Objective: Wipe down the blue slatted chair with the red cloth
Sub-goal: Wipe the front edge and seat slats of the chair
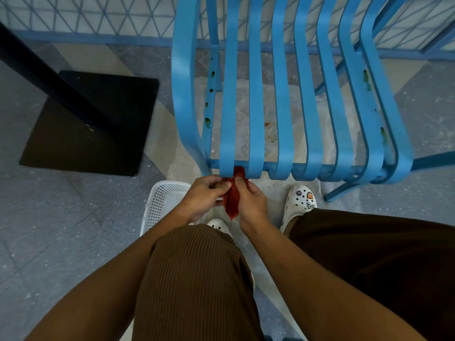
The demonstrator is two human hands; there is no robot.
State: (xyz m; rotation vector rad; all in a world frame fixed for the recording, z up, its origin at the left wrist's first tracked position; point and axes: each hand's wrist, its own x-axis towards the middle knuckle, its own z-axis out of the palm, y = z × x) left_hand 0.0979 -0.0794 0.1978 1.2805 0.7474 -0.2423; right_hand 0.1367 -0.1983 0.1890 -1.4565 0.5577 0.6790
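red cloth (232,199) sits at the front edge of the blue slatted chair (283,99), bunched into a narrow strip. its top end is tucked up into the gap between the second and third slats from the person's left, just at the front crossbar; the rest hangs down toward the floor between the two hands.

slats run away from the person, front edge to backrest, so the cloth's long axis lines up with them. chair lies directly ahead of and above the hands in view; most slats lie to the right of the hands.

left hand (205,195) pinches the cloth from the left side, fingers curled, thumb on top. right hand (251,200) grips the strip from the right, thumb (238,179) pressing near the slat ends. hands nearly touching, both equally near the gap. forearms reach forward, converging.

judgement: threading or pulling the cloth through the gap, to draw it along a slat edge.

white mesh basket (160,203) on the floor just left of the hands.
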